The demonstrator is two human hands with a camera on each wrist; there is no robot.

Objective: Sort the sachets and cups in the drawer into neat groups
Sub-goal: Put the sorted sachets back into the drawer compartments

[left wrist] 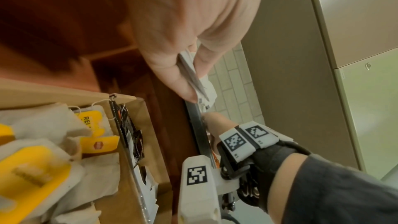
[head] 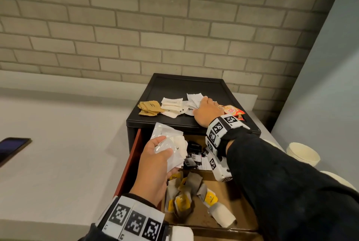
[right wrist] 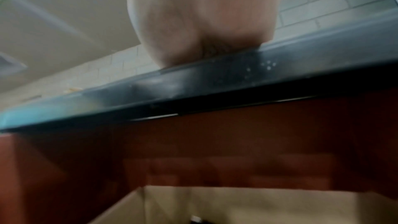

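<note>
From the head camera, sorting looks partly done. The left hand [head: 155, 163] holds a fan of white sachets [head: 169, 143] above the open drawer [head: 130, 163], thumb on top and fingers curled beneath. Beyond that grip, on the black cabinet top [head: 184, 85], lie 3 groups side by side: brown sachets [head: 149, 107], white sachets in a tidy stack [head: 172, 106], and a looser white heap [head: 192, 101] on which the right hand [head: 206, 112] rests; its fingertips are hidden, so I cannot tell whether it pinches a sachet or only presses. Just right of that hand lie red-orange packets [head: 233, 111]. Below the left hand's grip, the drawer holds unsorted yellow-tagged tea bags [head: 186, 196] in a cardboard tray [head: 237, 202] and black sachets [head: 192, 155] in the compartment behind, so I judge much remains. A stack of paper cups [head: 303, 153] stands right of the cabinet, with further pale rims near it. The left wrist camera confirms the clamp: thumb and fingers [left wrist: 183, 81] squeeze the white sachets' [left wrist: 204, 84] edges together, tea bags [left wrist: 90, 134] and black sachets [left wrist: 133, 135] lying below and left of the grip, the right wrist's marker band [left wrist: 247, 139] beneath it. The right wrist camera shows only the blurred heel of the right hand [right wrist: 200, 23] on the cabinet's front edge [right wrist: 215, 77]; the fingers and any sachet are out of sight.
</note>
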